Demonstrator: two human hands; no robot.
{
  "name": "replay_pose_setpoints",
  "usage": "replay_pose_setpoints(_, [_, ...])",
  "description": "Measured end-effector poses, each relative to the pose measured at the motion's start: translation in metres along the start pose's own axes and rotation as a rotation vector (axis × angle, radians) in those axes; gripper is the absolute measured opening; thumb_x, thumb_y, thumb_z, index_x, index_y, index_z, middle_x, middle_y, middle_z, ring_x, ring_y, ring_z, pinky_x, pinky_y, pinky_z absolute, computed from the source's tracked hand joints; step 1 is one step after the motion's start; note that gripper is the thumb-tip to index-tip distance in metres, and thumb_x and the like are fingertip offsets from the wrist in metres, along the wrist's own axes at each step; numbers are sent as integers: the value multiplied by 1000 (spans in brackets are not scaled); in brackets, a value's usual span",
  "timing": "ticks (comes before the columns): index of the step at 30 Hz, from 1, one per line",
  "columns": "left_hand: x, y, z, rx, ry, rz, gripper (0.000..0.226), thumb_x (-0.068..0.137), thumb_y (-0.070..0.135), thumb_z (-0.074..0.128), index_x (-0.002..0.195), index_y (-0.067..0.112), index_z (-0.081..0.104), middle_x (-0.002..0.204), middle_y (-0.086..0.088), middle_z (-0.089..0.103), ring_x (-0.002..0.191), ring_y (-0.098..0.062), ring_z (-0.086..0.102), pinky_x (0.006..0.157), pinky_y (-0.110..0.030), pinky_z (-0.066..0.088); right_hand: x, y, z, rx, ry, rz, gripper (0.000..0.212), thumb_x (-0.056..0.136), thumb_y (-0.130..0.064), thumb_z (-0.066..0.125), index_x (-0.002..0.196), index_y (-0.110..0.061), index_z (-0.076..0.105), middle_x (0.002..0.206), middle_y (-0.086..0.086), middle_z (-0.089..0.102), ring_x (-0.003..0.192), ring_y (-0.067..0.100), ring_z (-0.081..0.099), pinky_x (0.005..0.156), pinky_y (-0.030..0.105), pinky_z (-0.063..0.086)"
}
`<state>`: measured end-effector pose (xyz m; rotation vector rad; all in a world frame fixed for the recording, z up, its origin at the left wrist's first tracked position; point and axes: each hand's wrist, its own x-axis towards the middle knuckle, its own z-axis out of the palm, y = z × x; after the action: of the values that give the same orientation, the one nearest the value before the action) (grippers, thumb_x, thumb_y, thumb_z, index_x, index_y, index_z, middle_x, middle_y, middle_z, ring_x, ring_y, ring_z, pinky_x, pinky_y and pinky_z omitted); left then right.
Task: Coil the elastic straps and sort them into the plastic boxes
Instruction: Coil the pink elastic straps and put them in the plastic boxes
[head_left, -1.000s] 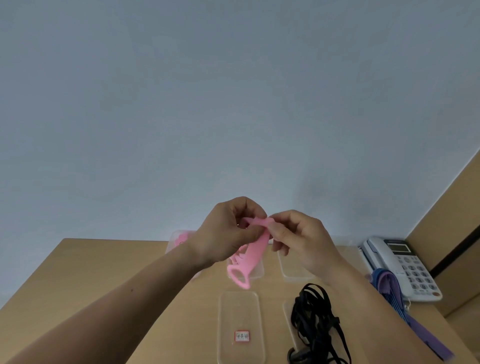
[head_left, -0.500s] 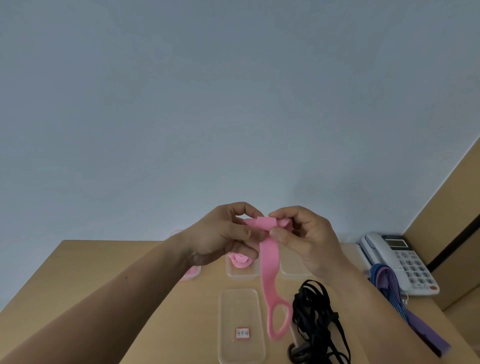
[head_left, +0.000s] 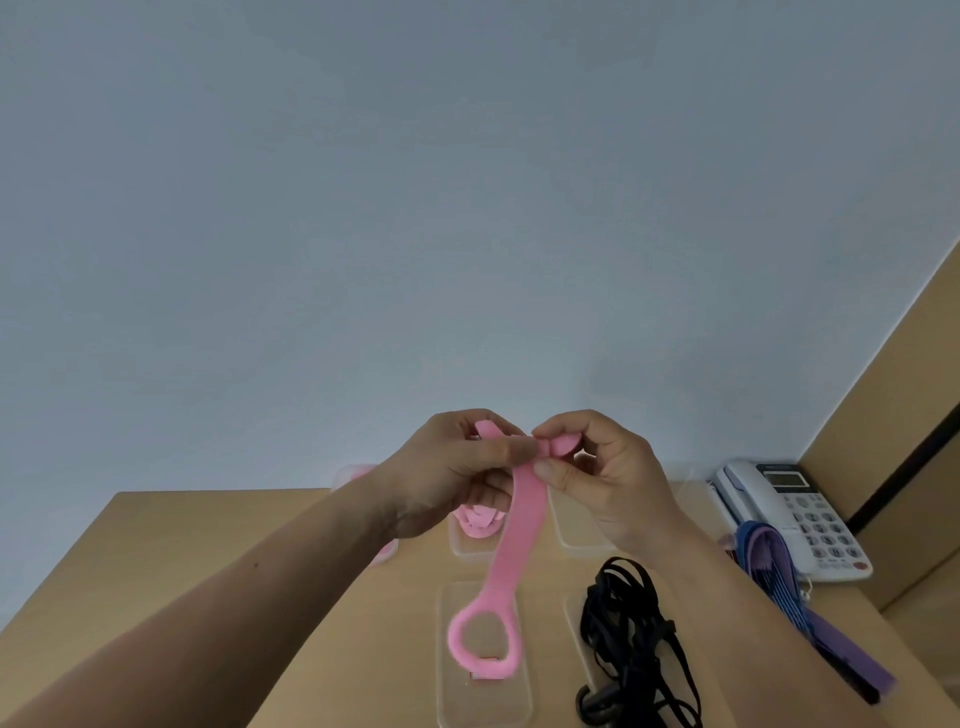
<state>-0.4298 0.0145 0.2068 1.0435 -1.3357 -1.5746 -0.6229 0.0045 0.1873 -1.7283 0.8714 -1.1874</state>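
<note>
Pink elastic strap: held above the wooden table, with its looped lower end hanging over a flat clear plastic box.
Left hand: thumb and curled fingers pinch the strap's top.
Second clear box: behind the strap, holding pink coils.
Right hand: thumb and forefinger pinch a small pink roll at the strap's end.
Black straps: heaped right of the loop.
Blue-purple straps: beside the white telephone, far right.
</note>
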Motion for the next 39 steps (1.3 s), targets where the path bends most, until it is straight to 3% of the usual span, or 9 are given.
replay_pose_setpoints(4, [0, -2, 0, 8, 57, 58, 40, 71, 13, 84, 101, -3, 64, 103, -48, 54, 88, -43, 56, 83, -56, 42, 4, 3, -1, 104, -50, 80, 37, 69, -5, 70, 93, -34, 70, 91, -9, 67, 86, 18, 64, 78, 39, 57])
replay_pose_setpoints(9, [0, -7, -4, 117, 50, 191, 27, 77, -5, 77, 101, 1, 65, 93, -16, 73, 82, -28, 72, 70, -31, 57, 3, 3, -1, 185, -142, 147, 22, 77, -11, 65, 98, -16, 69, 81, 5, 67, 71, 23, 62, 63, 31, 51])
replay_pose_setpoints(12, [-3, -10, -4, 113, 92, 201, 31, 78, -4, 79, 105, 1, 65, 95, -13, 75, 87, -29, 74, 71, -30, 57, 3, 3, 2, 107, -78, 150, 17, 84, -24, 70, 96, -11, 71, 73, 1, 68, 62, 15, 61, 59, 28, 49])
replay_pose_setpoints(20, [-7, -7, -2, 226, 76, 123, 36, 82, 20, 77, 102, 0, 55, 91, -17, 76, 90, -47, 69, 79, -54, 57, 2, 1, 2, -34, -35, 86, 11, 92, -13, 67, 101, -19, 70, 71, -9, 70, 58, 7, 63, 56, 20, 49])
replay_pose_setpoints(26, [-7, -12, -1, 271, 70, 109, 27, 86, 13, 75, 100, 4, 54, 85, -15, 75, 72, -32, 71, 63, -35, 59, -3, -4, -1, -222, -17, 9, 25, 88, -17, 73, 101, -39, 68, 81, -19, 72, 66, 3, 69, 61, 12, 51])
replay_pose_setpoints(28, [-8, -11, -1, 258, 53, 91, 24, 86, 10, 73, 100, 6, 55, 85, -16, 75, 69, -27, 69, 61, -33, 56, -3, -4, -1, -285, -6, -15, 26, 87, -20, 74, 103, -39, 69, 86, -19, 72, 71, 4, 69, 66, 18, 55])
replay_pose_setpoints(31, [-10, -8, 0, 213, 44, 73, 25, 82, 7, 71, 101, 6, 54, 89, -19, 74, 73, -29, 67, 67, -39, 56, -3, -3, 2, -289, 19, -23, 26, 87, -20, 74, 105, -38, 70, 89, -19, 72, 79, 8, 70, 76, 30, 59])
replay_pose_setpoints(35, [-13, -3, 0, 59, 50, 42, 36, 80, 14, 69, 110, 1, 55, 97, -29, 69, 85, -38, 65, 87, -55, 54, -1, -2, 7, -238, 45, -30, 36, 84, -12, 76, 95, -45, 68, 92, -19, 73, 86, 6, 70, 79, 24, 57])
replay_pose_setpoints(39, [-14, -2, 1, 32, 129, 43, 39, 77, 26, 74, 104, 1, 60, 94, -33, 67, 84, -38, 65, 90, -61, 51, 0, -2, 13, -196, 2, -33, 37, 84, -9, 75, 96, -42, 64, 92, -16, 72, 82, 8, 70, 72, 20, 56])
